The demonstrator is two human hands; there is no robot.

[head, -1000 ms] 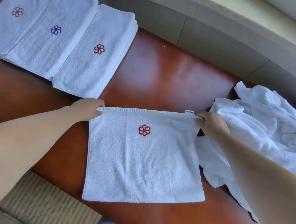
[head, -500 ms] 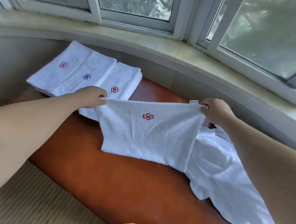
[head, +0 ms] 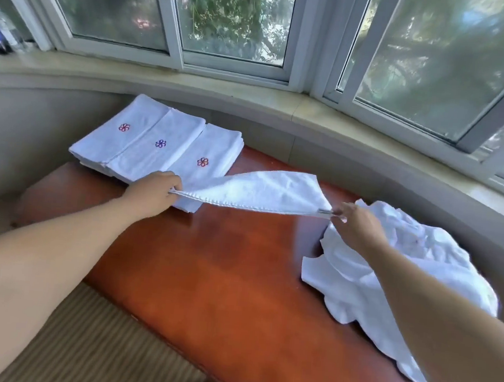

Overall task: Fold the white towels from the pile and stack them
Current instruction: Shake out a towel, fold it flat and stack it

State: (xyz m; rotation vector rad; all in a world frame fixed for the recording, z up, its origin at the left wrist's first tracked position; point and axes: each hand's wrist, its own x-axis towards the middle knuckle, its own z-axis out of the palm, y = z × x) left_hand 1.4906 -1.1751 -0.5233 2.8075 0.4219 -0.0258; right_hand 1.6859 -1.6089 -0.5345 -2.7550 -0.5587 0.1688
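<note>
Item: white towel (head: 263, 189), small, terry. Held in the air above the surface (head: 221, 268), stretched between both hands along one hemmed edge, the rest of the cloth billowing away toward the window. Not touching the wood.

Left hand (head: 152, 193): fingers curled round the left corner of the hem, grasping it. Right hand (head: 358, 225): fingers pinching the right corner, where a small tag shows.

Handling, as judged: light, soft, limp; no stiffness of its own, so it sags and flutters unless kept taut. Not fragile, not slippery. Best taken at the corners or along the hem, as here.

Folded towels (head: 159, 148): laid in overlapping rows at the far left of the surface, each with a small embroidered flower; the left hand hangs just in front of them.

Pile (head: 391, 266): unfolded white towels, crumpled, at the right of the surface, under the right forearm.

Surround: window sill (head: 254, 92), curved, behind; panes above.
</note>
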